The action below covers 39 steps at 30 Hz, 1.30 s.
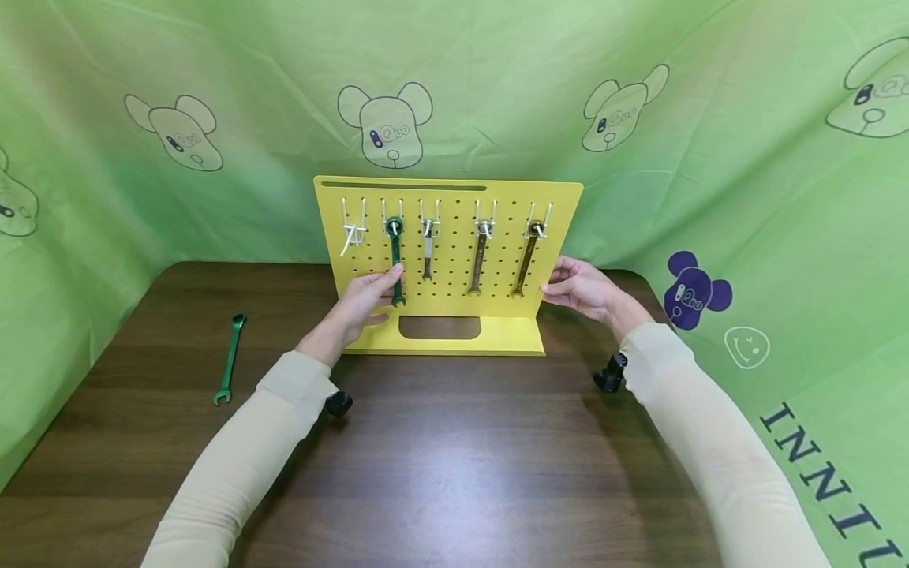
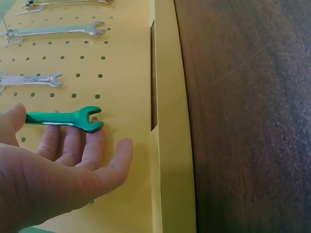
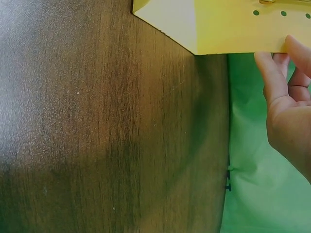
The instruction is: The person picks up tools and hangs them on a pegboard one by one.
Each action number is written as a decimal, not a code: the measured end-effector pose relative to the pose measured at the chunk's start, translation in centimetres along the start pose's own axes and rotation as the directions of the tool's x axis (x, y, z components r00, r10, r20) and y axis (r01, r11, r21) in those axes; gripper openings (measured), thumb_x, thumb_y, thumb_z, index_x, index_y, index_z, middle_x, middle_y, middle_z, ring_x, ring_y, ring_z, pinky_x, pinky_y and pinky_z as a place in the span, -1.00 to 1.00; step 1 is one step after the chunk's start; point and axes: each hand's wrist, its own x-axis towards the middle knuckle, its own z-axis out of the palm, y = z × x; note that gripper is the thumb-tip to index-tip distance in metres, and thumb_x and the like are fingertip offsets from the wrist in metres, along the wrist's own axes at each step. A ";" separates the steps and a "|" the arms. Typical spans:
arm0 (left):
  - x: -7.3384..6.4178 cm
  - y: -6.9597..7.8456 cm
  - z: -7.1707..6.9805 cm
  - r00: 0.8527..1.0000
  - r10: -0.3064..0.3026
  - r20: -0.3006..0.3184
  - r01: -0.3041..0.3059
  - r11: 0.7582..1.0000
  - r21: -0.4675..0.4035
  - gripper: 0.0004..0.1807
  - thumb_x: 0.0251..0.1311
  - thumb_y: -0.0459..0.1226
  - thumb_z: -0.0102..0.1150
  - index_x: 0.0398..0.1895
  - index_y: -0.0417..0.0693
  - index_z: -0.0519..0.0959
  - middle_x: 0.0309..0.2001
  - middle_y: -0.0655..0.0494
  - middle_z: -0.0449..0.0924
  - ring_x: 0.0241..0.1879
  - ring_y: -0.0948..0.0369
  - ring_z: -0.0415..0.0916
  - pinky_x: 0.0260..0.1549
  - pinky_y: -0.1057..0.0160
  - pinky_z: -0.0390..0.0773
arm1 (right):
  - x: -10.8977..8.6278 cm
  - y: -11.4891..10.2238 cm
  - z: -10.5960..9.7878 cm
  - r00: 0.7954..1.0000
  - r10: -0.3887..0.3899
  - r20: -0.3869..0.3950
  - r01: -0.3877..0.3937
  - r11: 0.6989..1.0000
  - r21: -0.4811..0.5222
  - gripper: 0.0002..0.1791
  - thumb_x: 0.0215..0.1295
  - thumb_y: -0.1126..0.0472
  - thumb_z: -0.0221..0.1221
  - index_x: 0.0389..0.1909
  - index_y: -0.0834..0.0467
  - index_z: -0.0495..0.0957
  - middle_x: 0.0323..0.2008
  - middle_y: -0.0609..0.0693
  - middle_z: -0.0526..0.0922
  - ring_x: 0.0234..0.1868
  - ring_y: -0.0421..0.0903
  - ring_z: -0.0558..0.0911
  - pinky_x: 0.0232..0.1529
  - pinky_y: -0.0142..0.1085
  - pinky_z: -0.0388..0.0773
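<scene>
A yellow pegboard (image 1: pixel 454 304) stands on the table, with several combination wrenches hanging from its white hooks. My left hand (image 1: pixel 365 300) pinches the shank of a green combination wrench (image 1: pixel 396 251), thumb in front and fingers behind. The ring end of this wrench is on the second hook from the left; its open end (image 2: pixel 90 119) points down the board. At the board's right edge, my right hand (image 1: pixel 585 290) grips the border between thumb and fingers. In the right wrist view, the fingertips (image 3: pixel 264 59) meet that edge.
A second green combination wrench (image 1: pixel 230 359) lies on the brown table (image 1: pixel 454 473) at the left. The leftmost hook (image 1: pixel 353 233) carries no wrench. To the right hang a short silver wrench (image 1: pixel 428 251), a longer one (image 1: pixel 479 259) and a bronze-coloured one (image 1: pixel 527 260). Green cloth (image 1: pixel 497 95) surrounds the table.
</scene>
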 end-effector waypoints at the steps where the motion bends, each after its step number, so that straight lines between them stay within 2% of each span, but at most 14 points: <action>1: 0.0 0.0 0.0 1.000 0.004 0.000 -0.004 1.000 0.005 -0.27 0.27 0.30 0.17 0.20 -0.08 0.56 0.23 -0.07 0.52 0.29 0.00 0.41 0.32 -0.14 0.37 | 0.0 0.0 0.0 1.000 0.001 -0.001 -0.001 1.000 0.001 -0.63 0.32 0.70 0.02 -0.29 0.15 0.53 -0.31 0.04 0.57 -0.27 -0.07 0.67 0.00 -0.21 0.68; 9: -0.1 -0.2 -0.3 1.000 0.006 -0.015 -0.005 0.999 0.039 -0.32 0.34 0.25 0.13 0.23 -0.09 0.56 0.27 -0.06 0.50 0.33 0.00 0.39 0.37 -0.10 0.32 | 0.0 0.1 -0.1 1.000 0.003 0.002 -0.003 1.000 -0.003 -0.64 0.32 0.70 0.02 -0.27 0.16 0.53 -0.30 0.04 0.57 -0.26 -0.07 0.66 0.02 -0.20 0.67; 15: 0.0 -0.7 -0.6 1.000 -0.001 -0.025 0.002 0.999 0.054 -0.29 0.36 0.21 0.13 0.35 -0.10 0.48 0.33 -0.08 0.44 0.34 0.00 0.39 0.38 -0.05 0.31 | 0.1 0.2 -0.2 1.000 -0.002 0.001 0.002 1.000 -0.011 -0.63 0.32 0.70 0.03 -0.26 0.16 0.53 -0.30 0.04 0.57 -0.26 -0.07 0.66 0.02 -0.19 0.67; 22: 0.1 -1.5 -1.1 0.998 -0.052 -0.035 0.054 0.997 0.059 -0.28 0.37 0.14 0.20 0.38 -0.16 0.43 0.32 -0.13 0.43 0.32 -0.03 0.42 0.33 0.01 0.39 | 0.0 0.3 -0.2 1.000 0.005 0.001 -0.005 1.000 -0.006 -0.64 0.32 0.69 0.04 -0.26 0.15 0.54 -0.29 0.03 0.56 -0.25 -0.07 0.66 0.07 -0.18 0.65; 24: 0.0 -1.7 -1.4 0.997 -0.076 -0.024 0.078 0.995 0.066 -0.32 0.39 0.08 0.20 0.38 -0.18 0.42 0.32 -0.14 0.44 0.30 -0.06 0.43 0.30 0.00 0.44 | -0.1 0.3 -0.2 1.000 0.005 -0.001 -0.005 1.000 -0.003 -0.64 0.32 0.69 0.04 -0.26 0.15 0.54 -0.29 0.03 0.55 -0.25 -0.07 0.67 0.08 -0.17 0.64; 26: -0.1 -2.1 -1.7 0.994 -0.106 0.016 0.105 0.991 0.080 -0.36 0.43 0.01 0.18 0.40 -0.20 0.39 0.34 -0.16 0.43 0.30 -0.09 0.43 0.26 0.00 0.47 | -0.1 0.4 -0.1 1.000 0.007 -0.002 -0.007 1.000 -0.003 -0.64 0.32 0.69 0.04 -0.27 0.15 0.53 -0.30 0.03 0.55 -0.26 -0.07 0.67 0.09 -0.17 0.64; 28: -0.3 -2.4 -2.2 0.989 -0.136 0.066 0.129 0.987 0.092 -0.40 0.47 -0.07 0.16 0.41 -0.24 0.37 0.36 -0.18 0.41 0.30 -0.12 0.42 0.23 0.00 0.51 | -0.2 0.4 -0.1 1.000 0.012 -0.004 -0.012 1.000 -0.007 -0.64 0.32 0.69 0.04 -0.28 0.14 0.53 -0.30 0.02 0.55 -0.27 -0.07 0.67 0.09 -0.17 0.64; 31: -0.8 -2.8 -3.3 0.982 -0.145 0.121 0.132 0.985 0.109 -0.42 0.49 -0.16 0.12 0.42 -0.30 0.32 0.37 -0.25 0.38 0.28 -0.15 0.43 0.18 0.02 0.56 | -0.1 0.3 -0.1 1.000 0.013 -0.013 -0.013 1.000 -0.015 -0.64 0.32 0.69 0.05 -0.28 0.14 0.53 -0.31 0.02 0.55 -0.27 -0.06 0.66 0.07 -0.18 0.65; 34: -1.4 -2.8 -4.9 0.985 -0.125 0.119 0.109 0.985 0.131 -0.41 0.48 -0.17 0.13 0.43 -0.31 0.31 0.34 -0.29 0.39 0.22 -0.14 0.47 0.12 0.04 0.60 | 0.0 0.2 -0.2 1.000 0.008 -0.021 -0.009 1.000 -0.024 -0.65 0.31 0.68 0.06 -0.28 0.14 0.53 -0.31 0.02 0.57 -0.26 -0.07 0.66 0.04 -0.20 0.66; 39: -2.8 -2.8 -8.7 0.991 -0.103 0.088 0.086 0.980 0.179 -0.38 0.49 -0.15 0.12 0.44 -0.33 0.26 0.32 -0.35 0.36 0.11 -0.07 0.53 0.03 0.09 0.66 | 0.2 0.0 -0.1 1.000 0.007 -0.013 -0.008 1.000 -0.024 -0.65 0.31 0.68 0.07 -0.26 0.15 0.53 -0.30 0.03 0.58 -0.26 -0.07 0.66 0.01 -0.21 0.67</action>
